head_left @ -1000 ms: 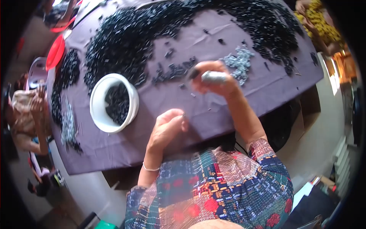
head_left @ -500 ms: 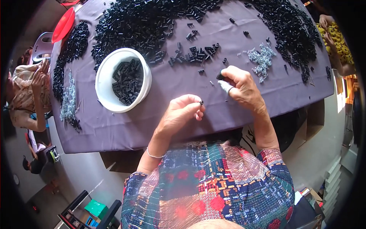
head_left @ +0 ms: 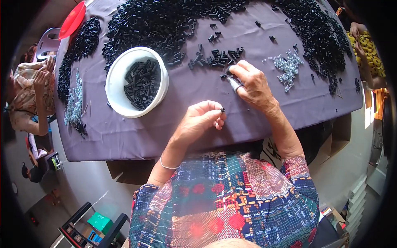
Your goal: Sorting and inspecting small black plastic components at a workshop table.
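Observation:
My left hand (head_left: 198, 121) is closed in a pinch near the table's front edge. Between its thumb and forefinger is a small black plastic part (head_left: 222, 110). My right hand (head_left: 253, 84) reaches down to the tabletop with fingers drawn together; a whitish wrap (head_left: 235, 84) covers one digit, and another fingertip looks black. What those fingers hold, if anything, is hidden. A single black piece (head_left: 223, 77) lies beside them, and a loose cluster of black tubular pieces (head_left: 217, 58) sits just beyond. To the right is a small heap of silvery springs (head_left: 288, 69).
A white tub (head_left: 164, 89) of black parts stands left of my hands. Large black heaps (head_left: 144, 29) cover the purple cloth's (head_left: 136, 138) far side. More springs (head_left: 74, 105) lie at the left, below a red bowl (head_left: 72, 20). Other people sit at both sides.
My right hand has moved left and slightly away from me, to the table beside the black cluster. My left hand keeps its pinch on the black part. The view has shifted slightly.

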Demonstrator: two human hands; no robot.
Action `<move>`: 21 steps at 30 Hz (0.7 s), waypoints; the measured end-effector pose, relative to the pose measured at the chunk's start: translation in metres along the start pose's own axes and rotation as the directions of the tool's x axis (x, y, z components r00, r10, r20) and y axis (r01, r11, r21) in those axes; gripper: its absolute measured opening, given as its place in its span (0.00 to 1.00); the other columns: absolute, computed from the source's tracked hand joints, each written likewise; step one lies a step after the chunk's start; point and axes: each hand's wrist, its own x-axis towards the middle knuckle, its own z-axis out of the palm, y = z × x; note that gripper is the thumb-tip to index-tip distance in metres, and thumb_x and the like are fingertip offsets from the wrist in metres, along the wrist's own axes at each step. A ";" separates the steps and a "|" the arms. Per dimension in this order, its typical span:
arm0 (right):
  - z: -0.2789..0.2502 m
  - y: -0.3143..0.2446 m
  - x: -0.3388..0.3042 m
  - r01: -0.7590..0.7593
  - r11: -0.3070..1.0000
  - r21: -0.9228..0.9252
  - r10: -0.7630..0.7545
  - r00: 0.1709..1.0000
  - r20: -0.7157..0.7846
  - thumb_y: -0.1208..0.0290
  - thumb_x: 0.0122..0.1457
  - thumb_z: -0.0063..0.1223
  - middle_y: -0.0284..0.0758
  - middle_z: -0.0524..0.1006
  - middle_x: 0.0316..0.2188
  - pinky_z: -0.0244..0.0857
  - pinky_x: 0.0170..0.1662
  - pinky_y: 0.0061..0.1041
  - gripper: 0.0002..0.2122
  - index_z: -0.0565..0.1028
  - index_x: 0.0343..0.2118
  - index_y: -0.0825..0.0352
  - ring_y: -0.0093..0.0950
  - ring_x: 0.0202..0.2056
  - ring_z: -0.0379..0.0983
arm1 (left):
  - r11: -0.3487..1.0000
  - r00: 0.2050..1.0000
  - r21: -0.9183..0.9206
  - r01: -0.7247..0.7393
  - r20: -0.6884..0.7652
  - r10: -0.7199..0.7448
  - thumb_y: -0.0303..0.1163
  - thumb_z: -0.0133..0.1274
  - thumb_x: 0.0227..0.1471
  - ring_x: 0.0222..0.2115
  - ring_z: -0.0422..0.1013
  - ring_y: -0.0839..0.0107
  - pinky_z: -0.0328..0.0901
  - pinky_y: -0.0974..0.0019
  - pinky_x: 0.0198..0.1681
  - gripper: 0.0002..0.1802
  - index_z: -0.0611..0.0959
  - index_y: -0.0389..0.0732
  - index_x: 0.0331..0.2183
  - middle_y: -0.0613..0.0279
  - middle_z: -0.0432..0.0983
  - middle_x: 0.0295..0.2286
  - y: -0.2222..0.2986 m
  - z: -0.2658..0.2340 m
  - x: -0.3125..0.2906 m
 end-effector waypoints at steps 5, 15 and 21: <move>0.011 0.003 0.003 0.031 0.994 -0.108 -0.031 1.000 0.002 0.76 0.45 0.54 0.37 0.70 0.30 0.67 0.34 0.35 0.09 0.72 0.32 0.64 0.38 0.33 0.71 | 1.000 1.000 0.000 0.006 0.007 -0.006 0.28 0.52 0.54 0.27 0.71 0.73 0.67 0.72 0.32 0.08 0.76 0.35 0.36 0.60 0.75 0.29 0.000 -0.001 0.001; -0.042 0.033 -0.026 -0.198 0.979 -0.046 0.185 0.960 -0.212 0.82 0.45 0.53 0.40 0.72 0.27 0.65 0.32 0.32 0.07 0.74 0.30 0.68 0.38 0.29 0.71 | 0.999 0.998 0.018 0.052 -0.029 -0.051 0.28 0.52 0.54 0.28 0.71 0.75 0.67 0.72 0.33 0.07 0.77 0.37 0.35 0.60 0.76 0.29 0.003 -0.001 0.000; -0.032 0.036 -0.019 -0.175 0.983 -0.060 0.164 0.974 -0.157 0.81 0.45 0.51 0.39 0.71 0.29 0.66 0.33 0.34 0.10 0.73 0.33 0.67 0.41 0.31 0.71 | 0.998 0.998 0.028 0.049 -0.047 -0.048 0.27 0.52 0.53 0.27 0.71 0.75 0.67 0.72 0.33 0.06 0.77 0.37 0.34 0.60 0.76 0.28 0.003 0.001 0.000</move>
